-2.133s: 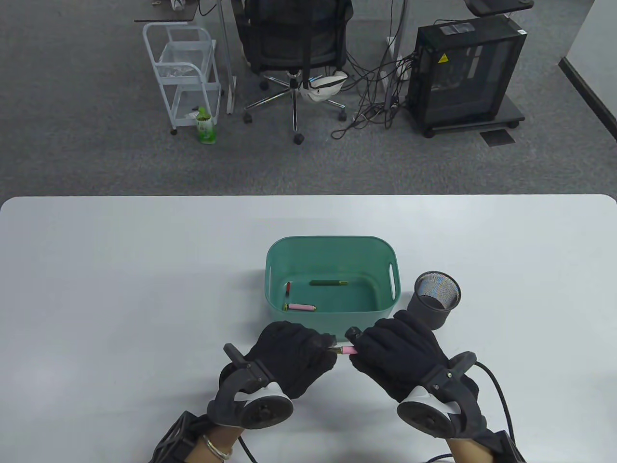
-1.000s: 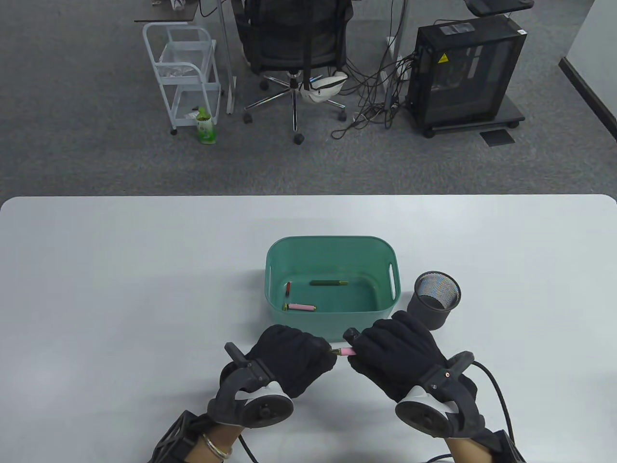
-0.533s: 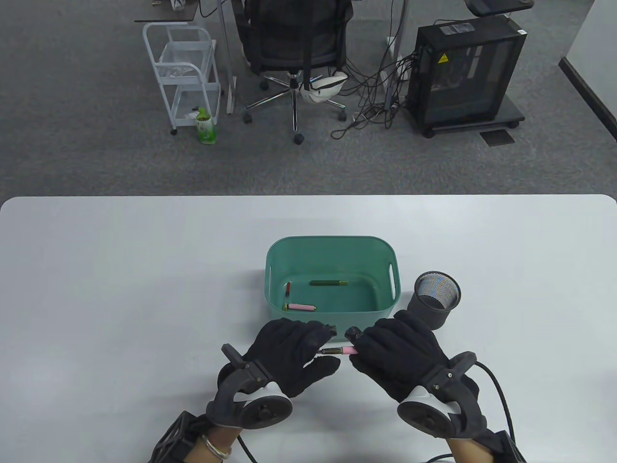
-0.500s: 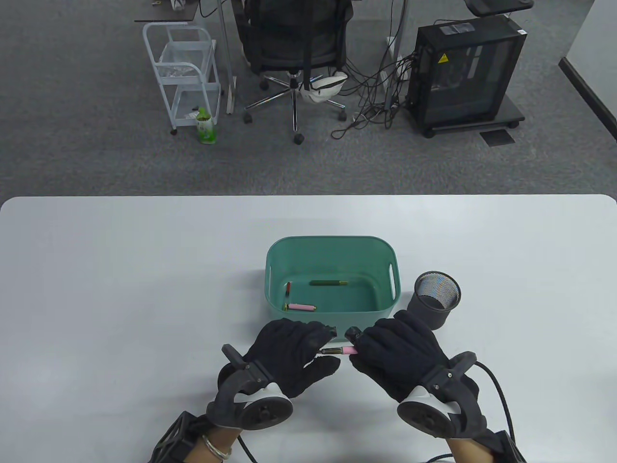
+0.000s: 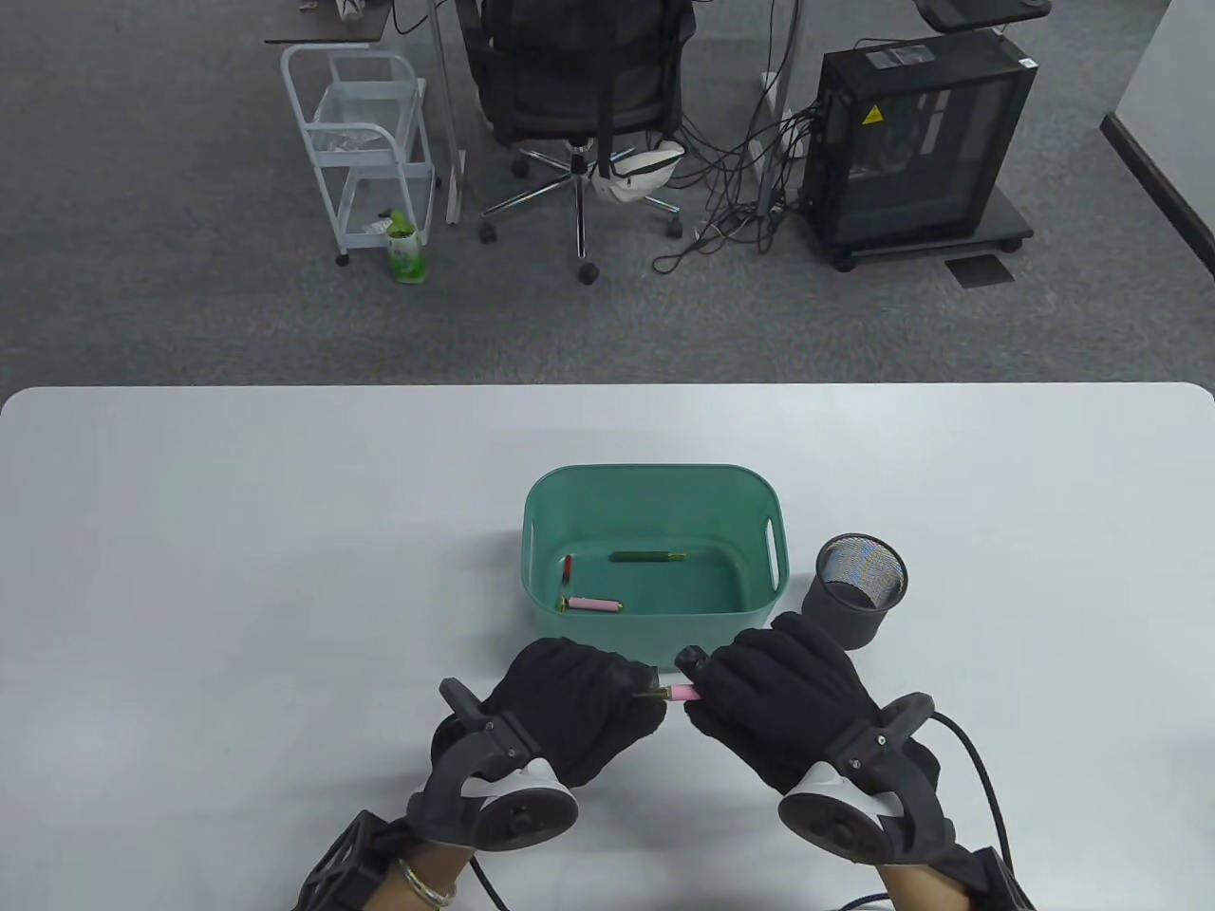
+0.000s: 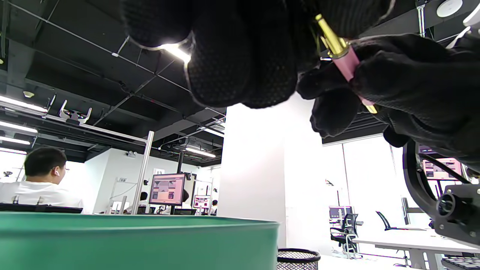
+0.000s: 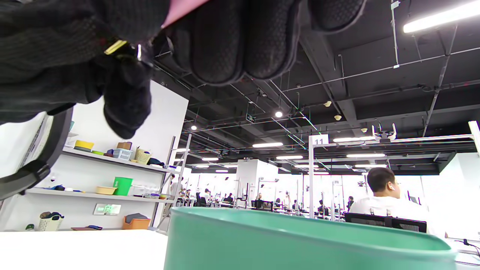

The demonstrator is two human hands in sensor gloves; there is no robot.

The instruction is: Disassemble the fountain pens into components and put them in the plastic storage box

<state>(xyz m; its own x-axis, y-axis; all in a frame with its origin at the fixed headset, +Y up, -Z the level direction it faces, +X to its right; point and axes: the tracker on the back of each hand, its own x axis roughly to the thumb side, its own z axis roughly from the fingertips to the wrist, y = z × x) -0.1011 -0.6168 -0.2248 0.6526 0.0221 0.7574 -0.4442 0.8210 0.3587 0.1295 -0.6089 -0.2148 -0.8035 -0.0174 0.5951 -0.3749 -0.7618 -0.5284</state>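
Black knit gloves cover both hands, which meet knuckle to knuckle low over the white desk (image 5: 237,531), just in front of the near wall of the green plastic storage box (image 5: 655,479). The left hand (image 5: 576,707) lies palm down with its fingers curled inward, closing round the gold metal end of the pink fountain pen (image 5: 676,694); the left wrist view shows that gold section (image 6: 330,35) running up into the curled fingers. The right hand (image 5: 783,697) mirrors it, fingers bent and wrapped round the pink barrel, with the thumb raised above the pen towards the box. Between the two hands only a short stretch of pen shows, lying roughly level and pointing left to right. Each hand carries a dark tracker on its back, angled towards the person, and a cable trails from the right one.

Inside the box lie three loose parts: a pink piece (image 5: 593,604) near the front left corner, a small red and black piece (image 5: 568,567) by the left wall, and a dark green piece (image 5: 647,557) near the middle. A black mesh pen cup (image 5: 859,588) stands just to the right of the box, close behind the right hand.
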